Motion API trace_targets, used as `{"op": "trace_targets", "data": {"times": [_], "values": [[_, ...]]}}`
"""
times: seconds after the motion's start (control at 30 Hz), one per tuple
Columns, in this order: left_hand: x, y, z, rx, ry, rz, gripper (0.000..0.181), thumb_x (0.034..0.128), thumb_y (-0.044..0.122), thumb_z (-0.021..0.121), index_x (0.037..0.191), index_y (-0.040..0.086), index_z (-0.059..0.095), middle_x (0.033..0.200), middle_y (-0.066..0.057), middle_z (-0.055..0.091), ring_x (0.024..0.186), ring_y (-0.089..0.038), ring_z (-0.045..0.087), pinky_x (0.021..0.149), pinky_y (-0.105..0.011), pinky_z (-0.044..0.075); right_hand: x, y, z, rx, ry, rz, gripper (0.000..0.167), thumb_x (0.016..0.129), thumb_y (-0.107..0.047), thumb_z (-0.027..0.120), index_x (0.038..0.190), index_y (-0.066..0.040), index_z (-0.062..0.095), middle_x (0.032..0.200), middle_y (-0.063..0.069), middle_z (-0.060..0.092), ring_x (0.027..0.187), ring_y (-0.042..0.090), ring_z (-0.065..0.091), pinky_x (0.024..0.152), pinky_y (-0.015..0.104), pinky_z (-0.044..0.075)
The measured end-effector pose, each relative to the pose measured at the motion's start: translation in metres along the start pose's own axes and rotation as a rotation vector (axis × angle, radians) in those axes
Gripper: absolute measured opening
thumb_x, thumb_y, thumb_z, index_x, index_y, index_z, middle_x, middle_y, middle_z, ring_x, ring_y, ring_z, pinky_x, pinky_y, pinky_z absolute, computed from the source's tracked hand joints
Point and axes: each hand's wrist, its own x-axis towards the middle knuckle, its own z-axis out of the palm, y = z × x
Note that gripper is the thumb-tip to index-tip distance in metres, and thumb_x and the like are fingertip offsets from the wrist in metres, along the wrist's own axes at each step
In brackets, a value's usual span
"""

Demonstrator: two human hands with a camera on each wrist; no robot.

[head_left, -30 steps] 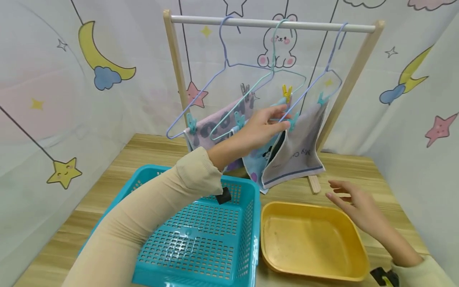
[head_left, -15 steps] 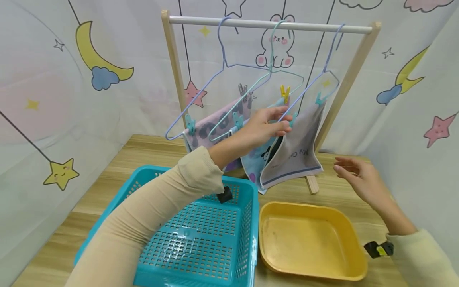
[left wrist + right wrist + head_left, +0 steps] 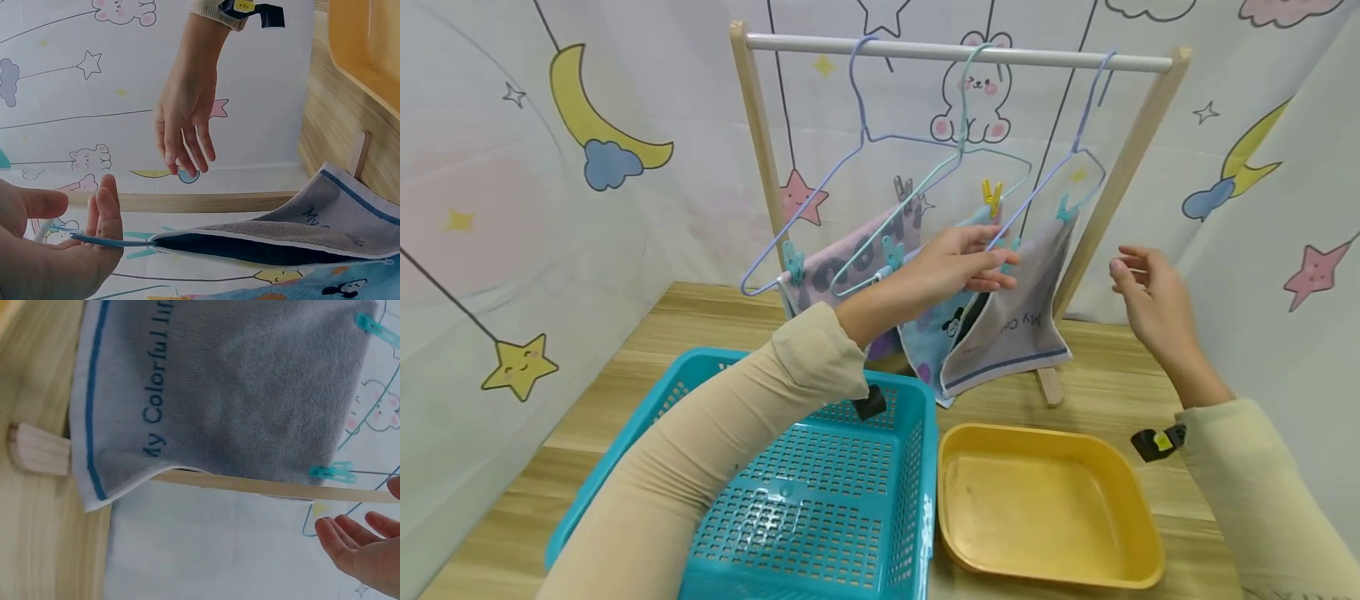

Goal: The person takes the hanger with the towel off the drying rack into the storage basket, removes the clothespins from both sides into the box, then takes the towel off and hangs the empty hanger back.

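Observation:
My left hand is at the left end of the front purple hanger, its thumb and fingers apart on either side of the wire. In the left wrist view the hanger's bar lies against the fingers. A grey towel lettered "My Colorful life" hangs folded over this hanger, with teal clothespins at its two top corners. My right hand is raised in the air right of the rack, fingers loosely bent, holding nothing; it is apart from the towel.
A rack with wooden posts carries two more hangers, with a pink towel and a blue towel pinned on. In front stand a teal basket and a yellow basin. Printed cloth walls surround the wooden table.
My right hand has risen from above the yellow basin to beside the rack's right post. The left hand has stayed near the hanger's end, with its fingers shifting slightly. The view has drifted slightly.

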Motion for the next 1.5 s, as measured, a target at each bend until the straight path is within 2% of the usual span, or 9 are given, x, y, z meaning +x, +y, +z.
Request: {"op": "trace_targets", "data": {"times": [0.2,0.43,0.5,0.63,0.77,0.87,1.03,1.3,1.5], "values": [[0.003,0.001,0.002,-0.03,-0.008,-0.011,0.055,0.107,0.011,0.046,0.156,0.003,0.022,0.133,-0.015,0.06,0.105,-0.028,0.068,0.088,-0.028,0.053,0.035,-0.003,0.013,0.212,0.07,0.083,0.05,0.109,-0.029,0.036,0.148,0.002,0.037,0.134,0.023,0.052,0.113,0.018,0.058,0.095,0.026,0.048],[0.007,0.002,0.003,-0.067,0.003,-0.024,0.053,0.1079,0.011,0.044,0.156,0.005,0.024,0.127,-0.016,0.062,0.087,-0.019,0.07,0.078,-0.026,0.053,0.061,-0.007,0.024,0.604,0.119,0.178,0.053,0.107,-0.027,0.042,0.149,0.004,0.034,0.133,0.014,0.051,0.122,0.02,0.052,0.108,0.031,0.038],[0.008,0.002,0.003,-0.061,0.006,-0.025,0.051,0.1083,0.013,0.043,0.156,0.006,0.025,0.121,-0.013,0.065,0.079,-0.015,0.067,0.071,-0.023,0.051,0.066,-0.009,0.026,0.723,0.114,0.176,0.052,0.107,-0.026,0.042,0.149,0.004,0.034,0.13,0.014,0.052,0.123,0.022,0.052,0.108,0.029,0.036],[0.01,0.001,0.003,-0.061,0.003,-0.023,0.047,0.1088,0.016,0.042,0.154,0.007,0.033,0.1,-0.009,0.067,0.062,-0.012,0.054,0.054,-0.021,0.036,0.071,-0.01,0.031,0.849,0.114,0.173,0.04,0.107,-0.026,0.041,0.138,-0.001,0.044,0.119,0.008,0.056,0.114,0.02,0.054,0.095,0.026,0.044],[0.015,0.0,0.005,-0.118,0.0,-0.035,0.04,0.1094,0.018,0.041,0.148,0.008,0.042,0.077,-0.004,0.055,0.05,-0.01,0.032,0.048,-0.022,0.024,0.073,-0.011,0.031,0.922,0.105,0.172,0.026,0.107,-0.026,0.041,0.123,-0.008,0.049,0.114,0.009,0.058,0.109,0.022,0.056,0.084,0.023,0.046],[0.018,0.0,0.005,-0.145,0.013,-0.04,0.038,0.1102,0.019,0.037,0.146,0.006,0.043,0.068,-0.001,0.041,0.049,-0.01,0.022,0.046,-0.022,0.019,0.073,-0.011,0.029,0.971,0.089,0.16,0.025,0.106,-0.025,0.042,0.122,-0.006,0.048,0.108,0.009,0.06,0.105,0.022,0.056,0.084,0.023,0.047],[0.018,0.0,0.007,-0.141,0.068,-0.022,0.038,0.1106,0.021,0.035,0.142,0.002,0.044,0.062,0.001,0.03,0.049,-0.009,0.02,0.046,-0.021,0.018,0.073,-0.009,0.028,1.04,0.052,0.142,0.031,0.105,-0.023,0.045,0.127,-0.001,0.045,0.104,0.01,0.057,0.1,0.022,0.056,0.084,0.026,0.046],[0.014,0.01,0.01,-0.163,0.135,0.042,0.034,0.1103,0.02,0.036,0.134,0.0,0.048,0.06,0.001,0.03,0.047,-0.009,0.021,0.044,-0.021,0.018,0.074,-0.004,0.022,1.086,-0.002,0.154,0.029,0.103,-0.022,0.049,0.125,-0.003,0.05,0.102,0.008,0.061,0.101,0.022,0.057,0.083,0.027,0.049],[0.011,0.022,0.007,-0.191,0.143,0.059,0.032,0.1103,0.018,0.036,0.133,-0.002,0.048,0.06,0.001,0.029,0.045,-0.008,0.019,0.044,-0.021,0.016,0.074,-0.002,0.018,1.088,-0.041,0.169,0.03,0.102,-0.022,0.05,0.125,-0.003,0.051,0.101,0.008,0.062,0.102,0.022,0.057,0.084,0.028,0.05]]}}
